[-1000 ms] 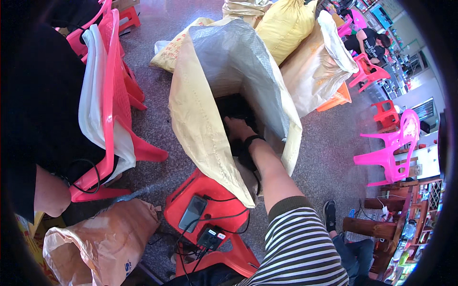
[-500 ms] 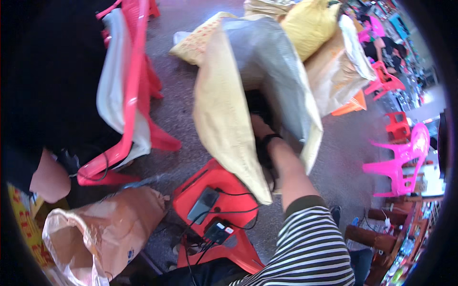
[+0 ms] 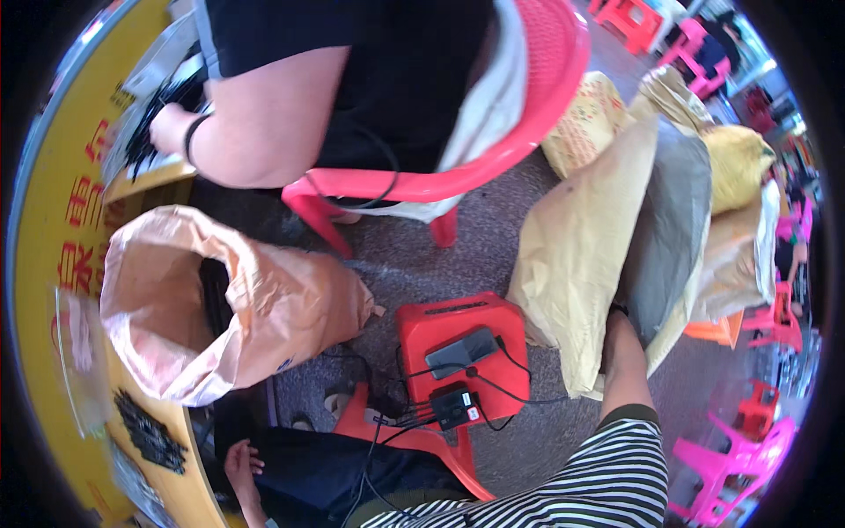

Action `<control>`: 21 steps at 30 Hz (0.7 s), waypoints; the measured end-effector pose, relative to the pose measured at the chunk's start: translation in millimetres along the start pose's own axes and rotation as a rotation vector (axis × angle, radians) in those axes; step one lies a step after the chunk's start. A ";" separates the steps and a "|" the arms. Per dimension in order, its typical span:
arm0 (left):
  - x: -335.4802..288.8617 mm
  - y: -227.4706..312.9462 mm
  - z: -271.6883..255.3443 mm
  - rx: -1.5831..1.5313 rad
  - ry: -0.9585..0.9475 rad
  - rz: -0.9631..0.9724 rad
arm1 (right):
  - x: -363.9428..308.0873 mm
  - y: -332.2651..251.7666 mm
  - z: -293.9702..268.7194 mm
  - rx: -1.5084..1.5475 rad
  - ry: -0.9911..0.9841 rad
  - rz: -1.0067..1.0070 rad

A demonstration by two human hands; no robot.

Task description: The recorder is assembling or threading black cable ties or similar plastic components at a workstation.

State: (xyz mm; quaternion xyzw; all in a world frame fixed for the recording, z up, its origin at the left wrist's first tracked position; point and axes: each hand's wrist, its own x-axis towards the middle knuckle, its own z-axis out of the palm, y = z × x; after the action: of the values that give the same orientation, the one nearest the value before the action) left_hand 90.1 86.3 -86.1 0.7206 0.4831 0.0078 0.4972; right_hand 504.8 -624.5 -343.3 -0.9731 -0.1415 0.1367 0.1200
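Note:
My right forearm reaches down into a tall beige woven sack point(image 3: 576, 255) with a grey lining. My right hand point(image 3: 621, 327) shows only near its wrist; its fingers are hidden inside. Low on the left, my left hand point(image 3: 242, 462) hangs by the wooden table edge point(image 3: 198, 493), over my dark trousers, fingers apart and holding nothing. A bundle of thin black pieces point(image 3: 150, 431) lies on that table. Beside it gapes an open orange-brown sack point(image 3: 290, 308), with something dark inside.
A red stool point(image 3: 462, 317) bears a dark phone-like device point(image 3: 461, 352) and a small black cabled box point(image 3: 454, 407). Ahead, a co-worker sits on a pink-red chair point(image 3: 554, 53), a hand point(image 3: 176, 128) at thin black strands. More sacks point(image 3: 735, 167) stand far right.
The view has swung left, bringing the table, the co-worker and my left hand into sight. My right arm stays in the beige sack, and its hand now shows less.

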 end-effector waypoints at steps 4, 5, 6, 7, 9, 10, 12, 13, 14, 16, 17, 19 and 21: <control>-11.6 4.1 -3.3 -0.036 0.037 0.058 | 11.6 -10.9 -9.6 -0.042 -0.070 -0.033; -14.5 4.6 -4.8 -0.041 0.050 0.046 | 10.7 -12.7 -13.3 -0.055 -0.086 -0.031; -17.1 5.9 -4.2 -0.084 0.058 0.063 | 10.8 -12.9 -21.1 -0.072 -0.100 -0.026; -19.3 8.0 -3.2 -0.126 0.063 0.081 | 9.7 -12.3 -29.1 -0.089 -0.112 -0.020; -27.4 13.1 -2.8 -0.153 0.073 0.079 | 2.6 -9.7 -47.9 -0.123 -0.131 0.004; -30.0 13.8 -2.2 -0.195 0.094 0.075 | 2.3 -10.5 -56.1 -0.140 -0.137 0.021; -34.6 15.4 0.9 -0.268 0.134 0.061 | -5.3 -18.8 -69.0 -0.176 -0.148 0.062; -37.8 14.2 -0.7 -0.278 0.139 0.058 | -1.6 -29.7 -74.6 -0.193 -0.153 0.074; -40.8 12.6 -2.3 -0.282 0.146 0.072 | 2.3 -41.0 -80.8 -0.211 -0.158 0.086; -43.0 8.5 -4.5 -0.299 0.147 0.086 | 1.9 -50.4 -103.7 -0.249 -0.164 0.121; -44.4 6.1 -6.1 -0.305 0.158 0.092 | 4.3 -57.8 -112.2 -0.267 -0.166 0.138; -46.3 2.5 -6.8 -0.322 0.175 0.103 | 5.6 -72.1 -134.8 -0.309 -0.169 0.176; -48.6 2.0 -10.1 -0.341 0.192 0.109 | 5.9 -79.8 -159.8 -0.349 -0.175 0.215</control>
State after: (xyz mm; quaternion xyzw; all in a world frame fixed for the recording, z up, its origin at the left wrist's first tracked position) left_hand 60.6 59.3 -56.8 0.6472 0.4801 0.1849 0.5625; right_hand 538.8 -579.5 -173.7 -0.9731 -0.0681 0.2059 -0.0781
